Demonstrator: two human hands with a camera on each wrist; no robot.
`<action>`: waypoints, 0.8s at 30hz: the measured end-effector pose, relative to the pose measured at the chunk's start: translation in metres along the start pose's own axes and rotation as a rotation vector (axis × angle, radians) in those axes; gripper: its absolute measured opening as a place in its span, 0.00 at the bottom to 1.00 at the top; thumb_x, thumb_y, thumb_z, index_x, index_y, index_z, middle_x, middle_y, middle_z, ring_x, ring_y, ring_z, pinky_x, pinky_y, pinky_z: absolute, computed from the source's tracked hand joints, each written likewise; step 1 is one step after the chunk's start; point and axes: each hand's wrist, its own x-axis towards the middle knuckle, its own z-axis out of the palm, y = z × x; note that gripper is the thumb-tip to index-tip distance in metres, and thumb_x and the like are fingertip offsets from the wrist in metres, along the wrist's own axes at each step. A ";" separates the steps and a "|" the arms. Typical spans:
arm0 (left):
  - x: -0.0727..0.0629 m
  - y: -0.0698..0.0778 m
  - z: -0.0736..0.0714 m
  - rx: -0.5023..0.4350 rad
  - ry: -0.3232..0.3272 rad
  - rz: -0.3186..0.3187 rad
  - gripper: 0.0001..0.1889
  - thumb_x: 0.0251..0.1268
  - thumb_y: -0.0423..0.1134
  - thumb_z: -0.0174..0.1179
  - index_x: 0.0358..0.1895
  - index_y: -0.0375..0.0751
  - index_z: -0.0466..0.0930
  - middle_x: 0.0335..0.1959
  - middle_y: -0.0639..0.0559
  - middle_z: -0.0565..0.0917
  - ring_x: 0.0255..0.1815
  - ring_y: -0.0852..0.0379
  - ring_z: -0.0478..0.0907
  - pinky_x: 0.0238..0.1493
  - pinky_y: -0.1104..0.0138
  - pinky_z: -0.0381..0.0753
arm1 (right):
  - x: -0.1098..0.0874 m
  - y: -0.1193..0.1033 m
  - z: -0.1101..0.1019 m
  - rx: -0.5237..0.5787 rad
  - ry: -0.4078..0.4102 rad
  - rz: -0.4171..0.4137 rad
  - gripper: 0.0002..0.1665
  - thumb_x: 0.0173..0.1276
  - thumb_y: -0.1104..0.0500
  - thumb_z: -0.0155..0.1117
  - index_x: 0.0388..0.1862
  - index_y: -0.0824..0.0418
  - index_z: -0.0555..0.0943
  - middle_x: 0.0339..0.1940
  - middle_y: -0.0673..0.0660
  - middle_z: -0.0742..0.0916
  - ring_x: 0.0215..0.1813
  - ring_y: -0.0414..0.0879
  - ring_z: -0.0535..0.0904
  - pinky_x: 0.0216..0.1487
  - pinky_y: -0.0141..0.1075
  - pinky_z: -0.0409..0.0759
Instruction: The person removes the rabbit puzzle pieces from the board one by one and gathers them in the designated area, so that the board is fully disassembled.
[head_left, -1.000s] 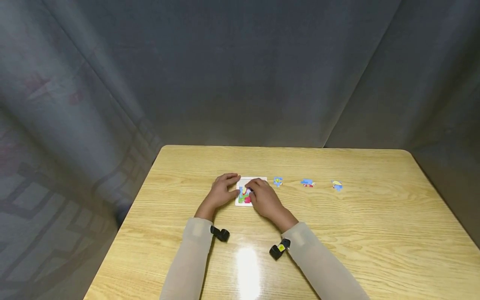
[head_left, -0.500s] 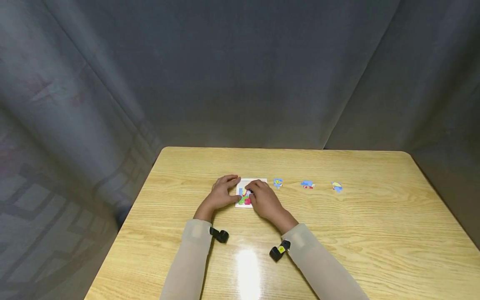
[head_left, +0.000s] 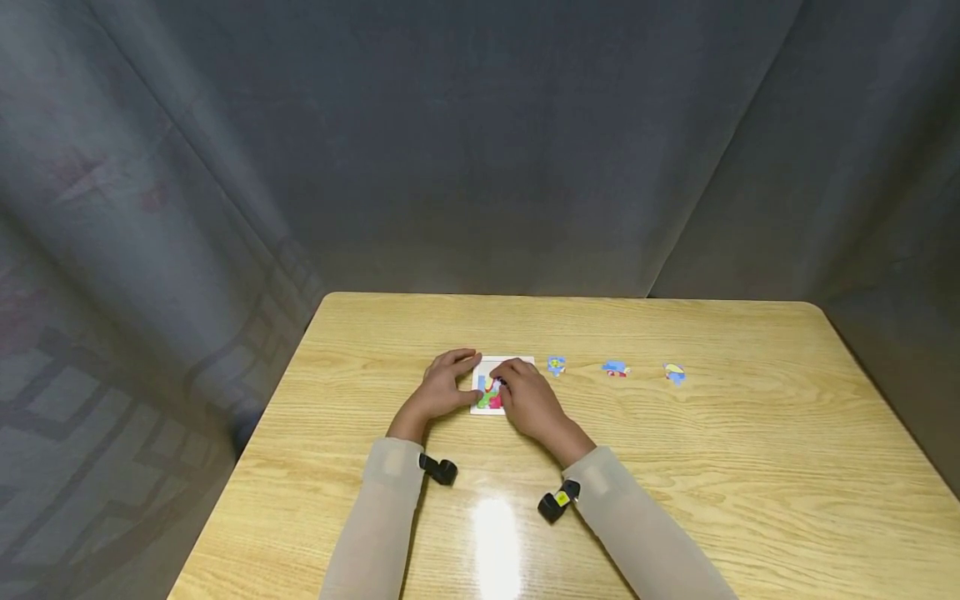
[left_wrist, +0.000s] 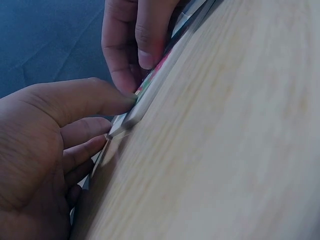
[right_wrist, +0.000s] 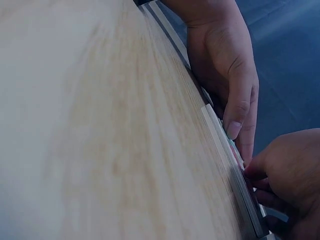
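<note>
A small jigsaw tray (head_left: 512,359) with a white rim lies on the table, several bright pieces (head_left: 491,399) fitted in its lower left part. My left hand (head_left: 441,390) lies along the tray's left side, its thumb (left_wrist: 110,100) pressing on the near left pieces and its fingers extended along the edge. Over the tray's right half, my right hand (head_left: 534,404) has its fingers bent down, with thumb and index pinching a jigsaw piece (head_left: 503,382) mostly hidden by them. That hand covers the tray's right side.
Three loose jigsaw pieces lie in a row to the right of the tray: a blue one with a yellow face (head_left: 556,365), a blue and red one (head_left: 617,367), and a blue and yellow one (head_left: 674,373). The wooden table (head_left: 750,467) ends before grey curtains (head_left: 487,167).
My left thumb has shifted slightly down the tray's left side since the first frame. The right hand stays over the tray, and the three loose pieces have not moved.
</note>
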 end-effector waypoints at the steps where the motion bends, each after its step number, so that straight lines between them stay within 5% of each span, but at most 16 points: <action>1: 0.000 0.000 0.000 -0.001 0.001 0.001 0.37 0.61 0.47 0.67 0.74 0.47 0.64 0.74 0.52 0.60 0.75 0.46 0.50 0.70 0.44 0.49 | 0.000 0.000 0.000 -0.005 0.005 0.000 0.13 0.70 0.66 0.58 0.52 0.59 0.83 0.53 0.56 0.81 0.56 0.54 0.75 0.55 0.46 0.74; 24: 0.000 -0.002 0.000 0.014 -0.013 0.008 0.39 0.60 0.49 0.67 0.74 0.48 0.63 0.75 0.53 0.58 0.76 0.47 0.48 0.71 0.43 0.46 | 0.002 -0.004 0.000 -0.038 0.009 0.038 0.13 0.69 0.65 0.60 0.51 0.57 0.83 0.51 0.55 0.81 0.54 0.53 0.76 0.53 0.46 0.75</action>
